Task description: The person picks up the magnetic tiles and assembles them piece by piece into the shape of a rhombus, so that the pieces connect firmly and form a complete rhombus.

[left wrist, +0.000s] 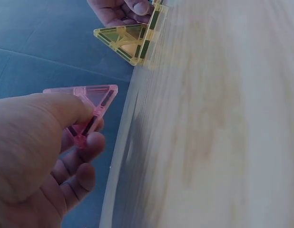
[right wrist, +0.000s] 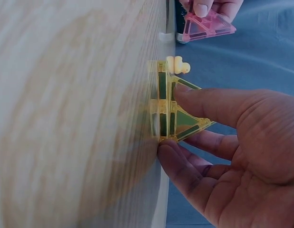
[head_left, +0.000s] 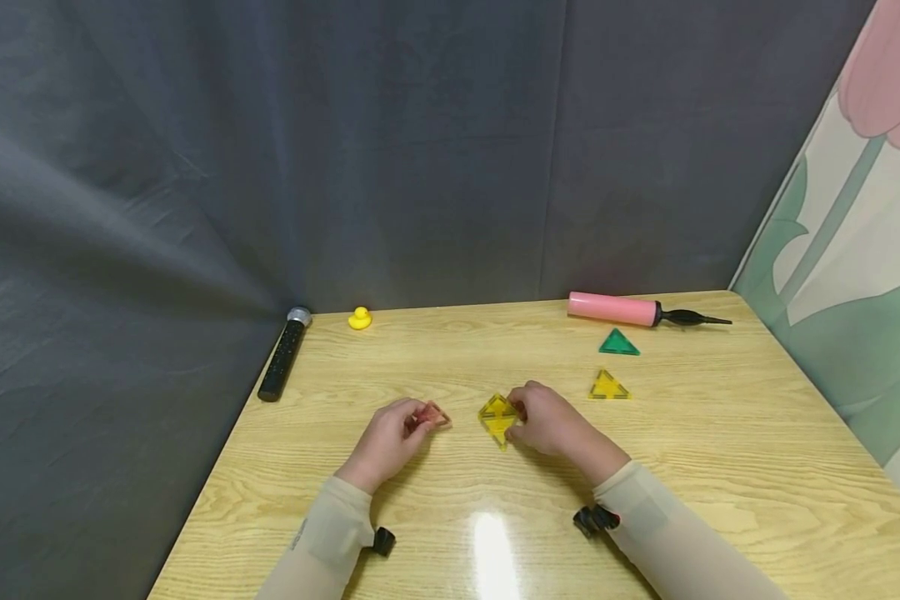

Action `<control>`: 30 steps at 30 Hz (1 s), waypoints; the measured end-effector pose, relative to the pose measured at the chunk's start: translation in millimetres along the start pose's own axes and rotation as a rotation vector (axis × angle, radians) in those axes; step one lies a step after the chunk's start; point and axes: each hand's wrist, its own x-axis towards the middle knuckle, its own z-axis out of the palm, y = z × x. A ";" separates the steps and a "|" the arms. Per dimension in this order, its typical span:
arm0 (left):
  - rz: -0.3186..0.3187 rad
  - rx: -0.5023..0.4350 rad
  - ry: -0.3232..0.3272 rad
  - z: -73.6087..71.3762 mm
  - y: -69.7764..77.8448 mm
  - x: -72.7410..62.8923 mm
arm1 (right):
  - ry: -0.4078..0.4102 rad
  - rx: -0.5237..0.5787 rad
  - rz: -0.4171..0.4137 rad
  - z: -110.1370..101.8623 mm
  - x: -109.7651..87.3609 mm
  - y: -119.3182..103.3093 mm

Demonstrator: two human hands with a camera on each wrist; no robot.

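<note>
My left hand (head_left: 386,439) pinches a translucent pink triangular magnetic tile (left wrist: 102,96) between thumb and fingers, raised off the wooden table. To its right, my right hand (head_left: 553,422) grips a yellow triangular magnetic tile (right wrist: 187,122) by its edges. This tile stands up from the tabletop, its base along another yellow triangular tile (head_left: 499,428) that lies flat. In the right wrist view the thumb presses the raised tile's face, and a fingertip touches the low corner by the table. The pink tile and the yellow pair are a short gap apart.
Another yellow triangular tile (head_left: 609,386) and a green triangular tile (head_left: 618,342) lie right of the hands. Behind them is a pink hand pump (head_left: 615,308). A yellow rubber duck (head_left: 360,318) and a black microphone (head_left: 283,358) are at the back left. A dark curtain (head_left: 420,150) hangs behind the table.
</note>
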 end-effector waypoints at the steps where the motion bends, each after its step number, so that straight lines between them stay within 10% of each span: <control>1: -0.004 -0.012 0.004 0.7 0.1 0.4 | -0.001 0.000 0.002 -0.1 0.5 0.2; 30: -0.054 -0.196 0.086 10.2 11.8 4.3 | 0.001 -0.001 -0.013 0.9 -0.1 0.7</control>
